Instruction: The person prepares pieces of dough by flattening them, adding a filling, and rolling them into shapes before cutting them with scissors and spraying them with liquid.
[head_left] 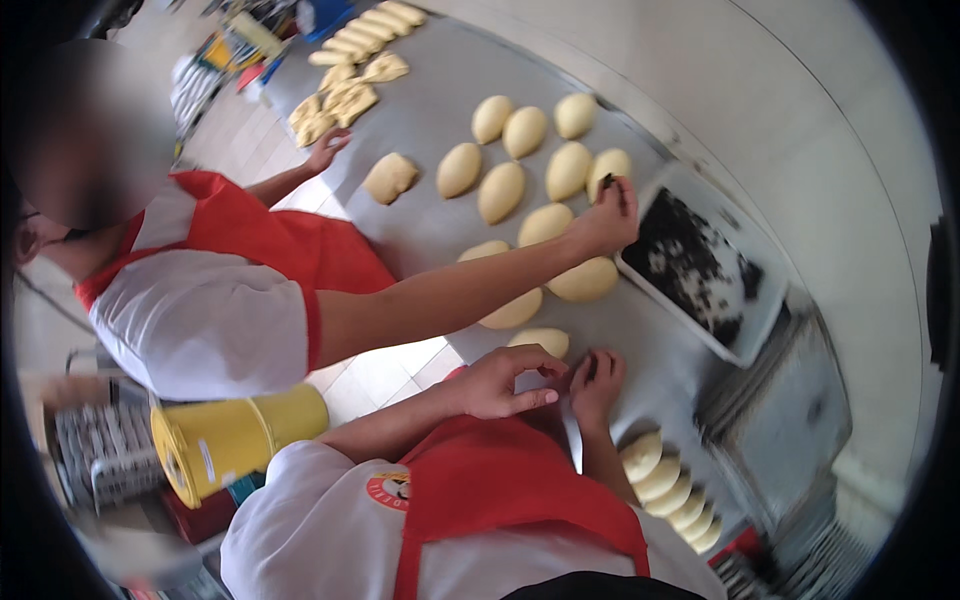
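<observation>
My left hand (503, 383) is held over the front edge of the metal table, thumb and forefinger curved apart, with nothing visible between them. Just beyond it lies an oval piece of pale dough (543, 342). Close beside it on the right, my right hand (598, 388) has its fingers curled in, and a small dark patch shows between them; I cannot make out what it is. A co-worker's hand (608, 215) pinches some dark crumbly bits over the dough ovals, next to a white tray (752, 345) of dark crumbly filling (685, 255).
Several dough ovals (502, 192) cover the table (430, 90). A dough lump (391, 178) and flattened, folded pieces (345, 100) lie farther left. More shaped dough (660, 480) sits at the right. The co-worker's forearm (440, 300) crosses in front. A yellow bin (230, 440) stands left.
</observation>
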